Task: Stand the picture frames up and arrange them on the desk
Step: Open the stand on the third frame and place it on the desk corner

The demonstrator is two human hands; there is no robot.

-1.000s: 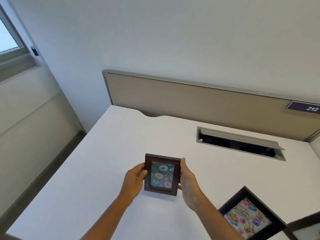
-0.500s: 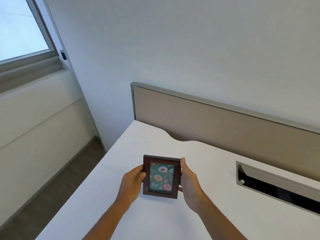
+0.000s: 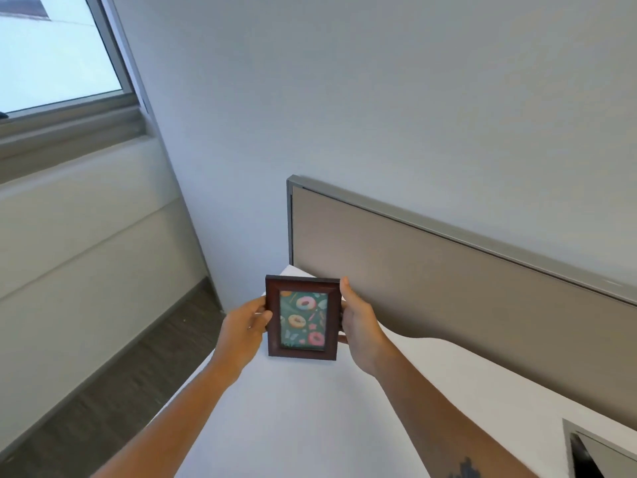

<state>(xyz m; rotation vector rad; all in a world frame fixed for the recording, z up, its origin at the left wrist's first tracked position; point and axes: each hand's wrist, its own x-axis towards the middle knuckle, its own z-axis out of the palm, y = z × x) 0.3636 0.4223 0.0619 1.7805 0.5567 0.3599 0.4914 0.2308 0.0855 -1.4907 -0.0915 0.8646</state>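
A small dark-brown picture frame (image 3: 302, 319) with a doughnut picture on green is upright, held near the far left corner of the white desk (image 3: 310, 419). My left hand (image 3: 243, 331) grips its left side and my right hand (image 3: 360, 326) grips its right side, fingers behind it. I cannot tell whether its bottom edge touches the desk. The other frames are out of view.
A beige partition panel (image 3: 465, 298) with a grey rim runs along the desk's back edge. A grey cable hatch (image 3: 599, 453) is open at the lower right. The desk's left edge drops to dark floor (image 3: 113, 391). A window (image 3: 51, 56) is at upper left.
Both hands have carried the frame away from me and left, toward the desk's far left corner. The view followed, so the colourful frames at lower right have left the picture.
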